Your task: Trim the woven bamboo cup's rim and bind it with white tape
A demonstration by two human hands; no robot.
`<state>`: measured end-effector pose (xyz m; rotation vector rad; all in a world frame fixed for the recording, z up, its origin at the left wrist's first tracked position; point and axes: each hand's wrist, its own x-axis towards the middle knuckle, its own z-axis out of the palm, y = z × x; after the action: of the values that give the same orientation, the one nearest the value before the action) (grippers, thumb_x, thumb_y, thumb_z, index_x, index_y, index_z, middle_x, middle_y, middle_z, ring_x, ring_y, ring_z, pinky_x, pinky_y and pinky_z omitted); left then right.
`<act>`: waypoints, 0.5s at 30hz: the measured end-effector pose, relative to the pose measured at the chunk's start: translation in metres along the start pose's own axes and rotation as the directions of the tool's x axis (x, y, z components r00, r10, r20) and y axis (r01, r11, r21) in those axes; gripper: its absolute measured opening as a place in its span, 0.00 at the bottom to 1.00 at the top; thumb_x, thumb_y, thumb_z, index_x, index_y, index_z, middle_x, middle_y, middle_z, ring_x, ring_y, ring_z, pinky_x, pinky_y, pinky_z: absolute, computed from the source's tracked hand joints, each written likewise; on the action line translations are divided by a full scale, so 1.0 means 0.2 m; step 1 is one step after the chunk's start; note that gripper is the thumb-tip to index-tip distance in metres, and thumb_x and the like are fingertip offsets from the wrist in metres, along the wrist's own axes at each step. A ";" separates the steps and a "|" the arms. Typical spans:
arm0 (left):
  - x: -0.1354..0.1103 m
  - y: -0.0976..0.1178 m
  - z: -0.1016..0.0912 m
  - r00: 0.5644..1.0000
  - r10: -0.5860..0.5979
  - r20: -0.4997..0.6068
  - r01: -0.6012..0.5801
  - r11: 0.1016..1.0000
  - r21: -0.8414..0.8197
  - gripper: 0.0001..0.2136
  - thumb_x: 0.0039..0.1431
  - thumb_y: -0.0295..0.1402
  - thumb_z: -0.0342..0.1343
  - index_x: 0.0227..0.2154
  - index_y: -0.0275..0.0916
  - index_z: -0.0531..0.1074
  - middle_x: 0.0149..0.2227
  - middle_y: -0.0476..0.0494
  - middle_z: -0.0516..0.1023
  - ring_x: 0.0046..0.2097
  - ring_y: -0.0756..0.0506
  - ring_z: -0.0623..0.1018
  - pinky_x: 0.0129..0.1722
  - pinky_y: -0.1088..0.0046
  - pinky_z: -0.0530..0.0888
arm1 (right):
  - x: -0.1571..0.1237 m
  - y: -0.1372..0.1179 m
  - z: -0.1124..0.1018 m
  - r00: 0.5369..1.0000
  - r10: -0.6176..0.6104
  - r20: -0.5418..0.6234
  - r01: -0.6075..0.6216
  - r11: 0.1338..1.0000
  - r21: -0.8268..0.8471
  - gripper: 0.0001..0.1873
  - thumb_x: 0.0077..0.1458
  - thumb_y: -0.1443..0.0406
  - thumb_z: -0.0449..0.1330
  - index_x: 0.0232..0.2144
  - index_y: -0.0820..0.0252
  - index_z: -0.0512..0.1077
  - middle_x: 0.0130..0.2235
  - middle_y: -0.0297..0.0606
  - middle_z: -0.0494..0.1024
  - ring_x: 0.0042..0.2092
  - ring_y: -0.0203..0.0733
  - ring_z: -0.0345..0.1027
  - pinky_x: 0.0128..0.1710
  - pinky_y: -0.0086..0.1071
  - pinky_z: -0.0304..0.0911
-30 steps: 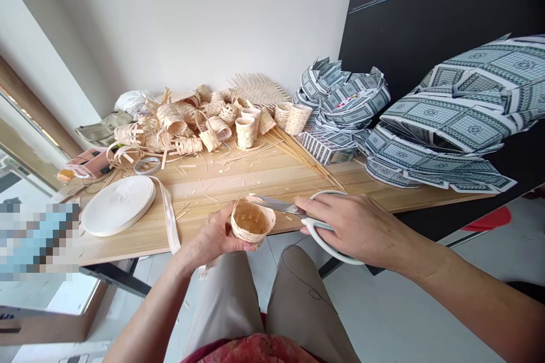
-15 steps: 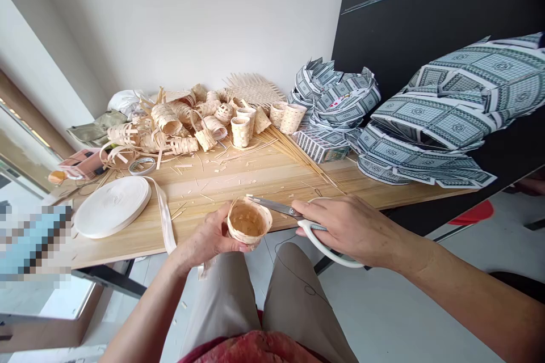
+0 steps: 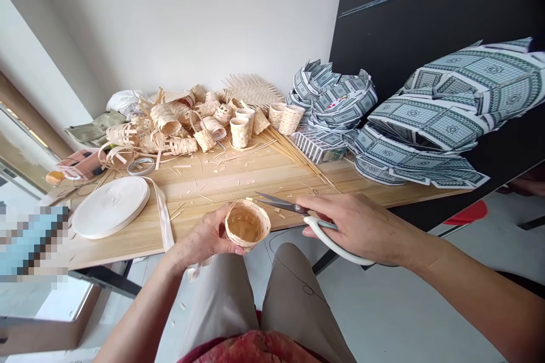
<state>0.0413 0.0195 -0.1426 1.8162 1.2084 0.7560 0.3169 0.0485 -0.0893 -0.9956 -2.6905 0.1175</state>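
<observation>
My left hand (image 3: 203, 238) is closed around a small woven bamboo cup (image 3: 247, 224), held with its mouth up just off the near edge of the wooden table (image 3: 255, 181). A white strip hangs under that hand. My right hand (image 3: 355, 225) grips white-handled scissors (image 3: 298, 212). Their blades are slightly apart and point left, a short way to the right of the cup's rim and not touching it.
A flat white tape coil (image 3: 110, 206) with a loose tail lies at the left. A heap of woven cups and strips (image 3: 191, 119) fills the back, with thin bamboo sticks (image 3: 298, 156) beside it. Patterned folded boxes (image 3: 426, 119) are piled at the right. My knees are below.
The scissors have drawn back to the right, away from the cup's rim, and the blades have parted a little. The cup has stayed in my left hand.
</observation>
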 end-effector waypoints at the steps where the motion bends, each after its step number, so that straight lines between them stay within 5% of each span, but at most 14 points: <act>1: 0.00 0.00 0.00 1.000 0.012 0.005 -0.012 1.000 -0.003 0.27 0.39 0.32 0.65 0.47 0.39 0.67 0.41 0.47 0.74 0.43 0.45 0.73 0.45 0.71 0.68 | 0.00 -0.01 0.01 1.000 -0.011 0.004 0.011 1.000 0.016 0.08 0.54 0.62 0.57 0.37 0.57 0.67 0.29 0.31 0.74 0.28 0.37 0.66 0.26 0.27 0.51; 15: -0.01 0.03 0.00 0.997 0.037 0.065 -0.035 0.999 -0.027 0.28 0.40 0.33 0.66 0.48 0.42 0.66 0.43 0.48 0.74 0.44 0.45 0.73 0.45 0.71 0.68 | 0.03 -0.05 0.01 0.997 -0.016 0.082 0.005 0.990 0.138 0.08 0.55 0.61 0.57 0.28 0.57 0.62 0.25 0.28 0.70 0.25 0.34 0.60 0.24 0.26 0.48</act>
<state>0.0438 0.0169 -0.1384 1.8323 1.1213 0.7231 0.3052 0.0444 -0.0882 -0.9548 -2.7179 0.3451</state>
